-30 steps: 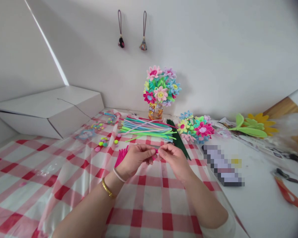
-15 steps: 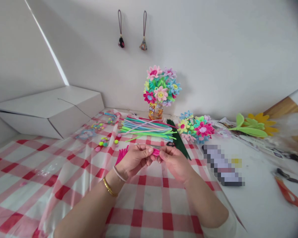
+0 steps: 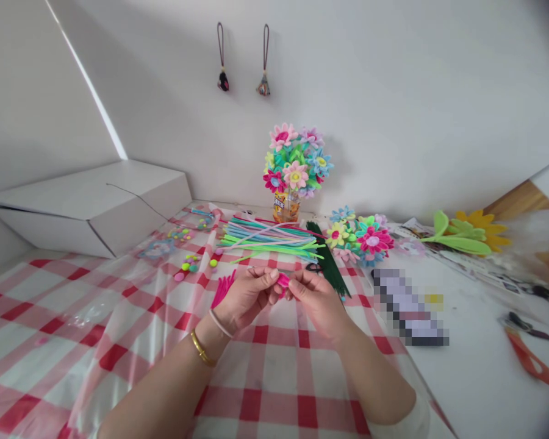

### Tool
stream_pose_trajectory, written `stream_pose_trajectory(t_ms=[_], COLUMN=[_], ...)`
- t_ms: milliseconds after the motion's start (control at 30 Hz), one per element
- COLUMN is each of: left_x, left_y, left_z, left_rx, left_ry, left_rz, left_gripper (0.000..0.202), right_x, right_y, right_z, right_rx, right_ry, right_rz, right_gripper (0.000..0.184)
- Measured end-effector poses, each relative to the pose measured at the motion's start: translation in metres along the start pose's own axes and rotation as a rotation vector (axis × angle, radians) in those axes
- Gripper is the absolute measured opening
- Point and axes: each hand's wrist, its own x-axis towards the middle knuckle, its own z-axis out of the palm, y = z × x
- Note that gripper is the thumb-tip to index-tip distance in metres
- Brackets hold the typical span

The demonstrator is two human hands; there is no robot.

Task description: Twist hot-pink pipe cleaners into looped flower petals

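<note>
While a white box [image 3: 96,204] sits far left on the counter [image 3: 466,378], small pompoms [image 3: 188,263] and a fan of pink stems [image 3: 222,288] lie just left of the hands. Left hand [image 3: 246,297] and right hand [image 3: 318,300] meet above the red checked cloth [image 3: 274,378], fingertips of each pinching one small pink piece [image 3: 283,281] between them. Beyond them, a heap of coloured pipe cleaners [image 3: 269,239] and dark green stems [image 3: 327,259] cross the cloth. Farther back stands a jar of flowers [image 3: 296,161]; loose flowers [image 3: 359,238] lie right of it. Orange-handled scissors [image 3: 528,353] rest near right, well apart.
</note>
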Motion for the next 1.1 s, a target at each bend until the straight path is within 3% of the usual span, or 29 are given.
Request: stream_pose_trajectory(t_ms=[300, 600, 900, 1100], left_x=[0.0015, -0.0037, 0.0009, -0.0004], left_y=[-0.0008, 0.0010, -0.0004, -0.0012], left_z=[-0.0004, -0.0001, 0.0004, 0.0027], left_rx=[0.029, -0.013, 0.037, 0.056], left_ry=[0.080, -0.026, 0.035, 0.051], left_rz=[0.012, -0.021, 0.043, 0.033], left_gripper=[0.010, 0.008, 0.016, 0.011], right_x=[0.0026, -0.0006, 0.0018, 0.0017], right_y=[0.0061, 0.0014, 0.0014, 0.0041], right_z=[-0.0005, 0.0023, 0.0040, 0.0035], right_rx=[0.040, 0.194, 0.184, 0.160], right_ry=[0.092, -0.056, 0.055, 0.145], right_rz=[0.027, 0.050, 0.097, 0.116], right_gripper=[0.015, 0.004, 0.013, 0.017])
